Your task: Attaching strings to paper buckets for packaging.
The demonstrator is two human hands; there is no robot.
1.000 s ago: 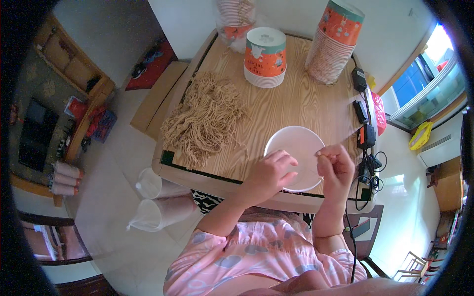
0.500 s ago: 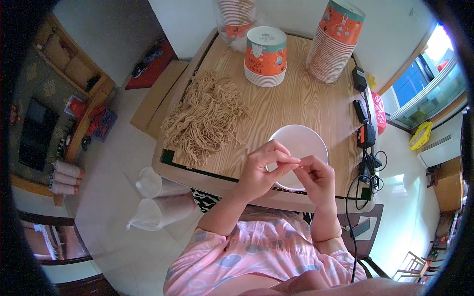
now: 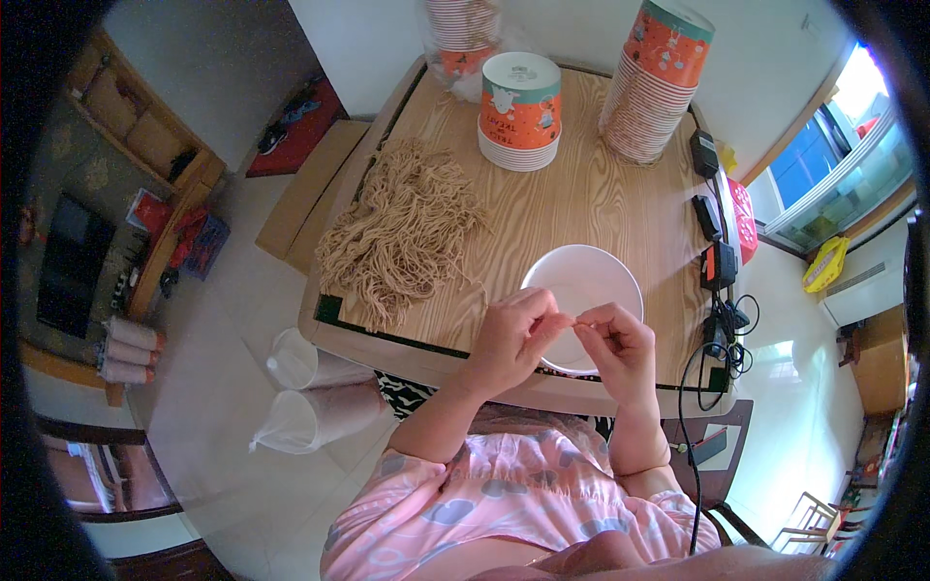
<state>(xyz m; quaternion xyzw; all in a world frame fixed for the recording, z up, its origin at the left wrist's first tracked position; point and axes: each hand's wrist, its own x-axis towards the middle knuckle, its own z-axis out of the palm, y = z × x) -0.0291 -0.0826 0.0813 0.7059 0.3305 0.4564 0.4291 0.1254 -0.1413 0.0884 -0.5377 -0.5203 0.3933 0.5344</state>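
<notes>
My left hand (image 3: pixel 518 339) and my right hand (image 3: pixel 618 347) meet above the near rim of a white bucket (image 3: pixel 581 271), which stands at the table's front edge. Thumb and forefinger are pinched on each hand, with the fingertips almost touching. Whatever lies between them is too small to make out. Left of my hands a loose heap of beige cords (image 3: pixel 402 232) covers part of the tabletop. Behind the bucket, a short stack of orange and green paper buckets (image 3: pixel 520 114) stands upside down.
A tall stack of paper buckets (image 3: pixel 651 87) rises at the back right, and another in clear plastic (image 3: pixel 465 39) at the back left. Black adapters and cables (image 3: pixel 717 261) run along the right edge of the wooden table (image 3: pixel 572 208). Wrapped white rolls (image 3: pixel 315 416) stand on the floor.
My left fingers have curled inward and turned a little, so the two pinches sit slightly lower. The bucket, cords and stacks have stayed in place.
</notes>
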